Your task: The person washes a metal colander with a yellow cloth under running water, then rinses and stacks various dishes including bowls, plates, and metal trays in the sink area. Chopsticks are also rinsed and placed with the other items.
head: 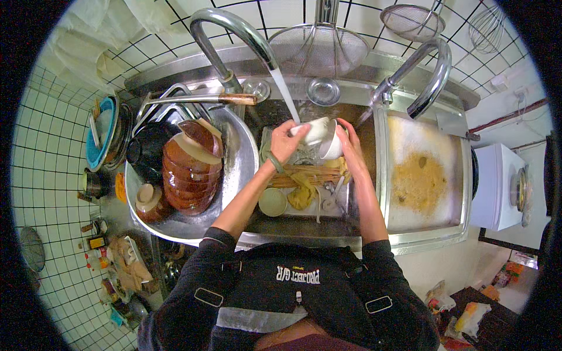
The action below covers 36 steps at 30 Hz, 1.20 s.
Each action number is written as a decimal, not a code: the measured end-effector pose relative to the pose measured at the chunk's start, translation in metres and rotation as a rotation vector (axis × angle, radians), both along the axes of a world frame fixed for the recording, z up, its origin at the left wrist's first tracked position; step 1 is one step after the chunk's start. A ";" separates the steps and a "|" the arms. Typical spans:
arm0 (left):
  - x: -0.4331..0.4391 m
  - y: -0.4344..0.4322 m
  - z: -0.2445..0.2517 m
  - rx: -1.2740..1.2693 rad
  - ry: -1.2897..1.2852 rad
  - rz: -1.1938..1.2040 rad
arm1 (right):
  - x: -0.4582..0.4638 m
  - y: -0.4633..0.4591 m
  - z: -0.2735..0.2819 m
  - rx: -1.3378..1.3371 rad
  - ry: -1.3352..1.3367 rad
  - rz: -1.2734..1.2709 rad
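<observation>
My left hand (286,141) grips a white dish (317,128), probably a small bowl, blurred and partly behind my fingers. My right hand (350,142) holds a white bowl (332,147) tilted on its side, its opening turned towards the left hand. From the curved metal faucet (232,19) a stream of water (284,90) falls at my left fingers. Below both hands, in the middle sink (254,223), lie a bundle of wooden chopsticks (290,176), a yellowish cloth (303,195), a pale round bowl (272,202) and some white spoons (336,193).
Left stands a steel basin (239,175) with stacked brown bowls (191,184) and a black bowl (147,151). The right sink (384,210) holds foamy water (419,175) under a second faucet (439,66). A large mesh strainer (318,48) hangs behind.
</observation>
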State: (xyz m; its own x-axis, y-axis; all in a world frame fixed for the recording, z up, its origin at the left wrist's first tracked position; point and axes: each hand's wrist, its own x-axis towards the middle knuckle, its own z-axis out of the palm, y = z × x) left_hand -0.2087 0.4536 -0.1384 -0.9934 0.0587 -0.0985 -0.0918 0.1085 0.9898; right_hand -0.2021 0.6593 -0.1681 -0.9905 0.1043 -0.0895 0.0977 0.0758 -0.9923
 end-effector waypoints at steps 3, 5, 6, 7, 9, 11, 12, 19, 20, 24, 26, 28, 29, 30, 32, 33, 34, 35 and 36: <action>0.004 -0.009 0.011 -0.373 0.662 -0.095 | 0.007 -0.005 0.000 -0.281 -0.122 0.031; 0.005 -0.013 0.017 -0.378 0.766 -0.110 | 0.009 -0.010 0.007 -0.307 -0.090 0.064; 0.006 -0.015 0.019 -0.399 0.851 -0.097 | 0.009 -0.013 0.012 -0.193 -0.034 0.074; 0.007 -0.017 0.020 -0.442 0.894 -0.078 | 0.007 -0.015 0.019 -0.081 0.024 0.098; 0.009 -0.021 0.022 -0.431 0.755 -0.020 | 0.004 -0.019 0.035 0.134 0.134 0.137; 0.014 -0.023 0.023 -0.389 0.283 0.066 | -0.002 -0.026 0.053 0.333 0.207 0.167; 0.015 -0.024 0.024 -0.310 0.072 0.116 | -0.002 -0.029 0.063 0.440 0.321 0.162; 0.062 -0.056 0.050 0.646 -0.233 0.301 | 0.015 -0.059 0.116 0.463 0.506 0.286; 0.076 -0.070 0.056 0.665 -0.187 0.293 | 0.021 -0.067 0.120 0.376 0.517 0.330; 0.123 -0.137 0.068 0.519 -0.193 0.337 | 0.041 -0.116 0.129 0.299 0.585 0.522; 0.148 -0.163 0.070 0.484 -0.286 0.381 | 0.049 -0.151 0.128 0.270 0.638 0.597; 0.168 -0.183 0.070 0.400 -0.380 0.400 | 0.063 -0.188 0.121 0.264 0.583 0.569; 0.176 -0.189 0.067 0.339 -0.419 0.418 | 0.069 -0.202 0.117 0.290 0.522 0.564; 0.184 -0.195 0.064 0.296 -0.467 0.437 | 0.076 -0.215 0.113 0.331 0.445 0.558; 0.196 -0.205 0.053 0.233 -0.463 0.492 | 0.087 -0.231 0.104 0.403 0.319 0.555; 0.202 -0.210 0.046 0.212 -0.467 0.523 | 0.093 -0.235 0.101 0.423 0.308 0.553; 0.208 -0.214 0.039 0.093 -0.429 0.567 | 0.097 -0.241 0.098 0.482 0.300 0.561; 0.213 -0.219 0.033 0.014 -0.354 0.599 | 0.102 -0.244 0.098 0.467 0.161 0.634; 0.216 -0.226 0.028 -0.204 -0.297 0.617 | 0.109 -0.246 0.098 0.493 0.270 0.661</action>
State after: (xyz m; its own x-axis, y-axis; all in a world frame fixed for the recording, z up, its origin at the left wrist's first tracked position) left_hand 0.0071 0.2277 -0.1108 -0.7692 -0.5538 -0.3189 -0.4584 0.1305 0.8791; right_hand -0.0934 0.4130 -0.0701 -0.8427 -0.5349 0.0615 -0.3524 0.4617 -0.8140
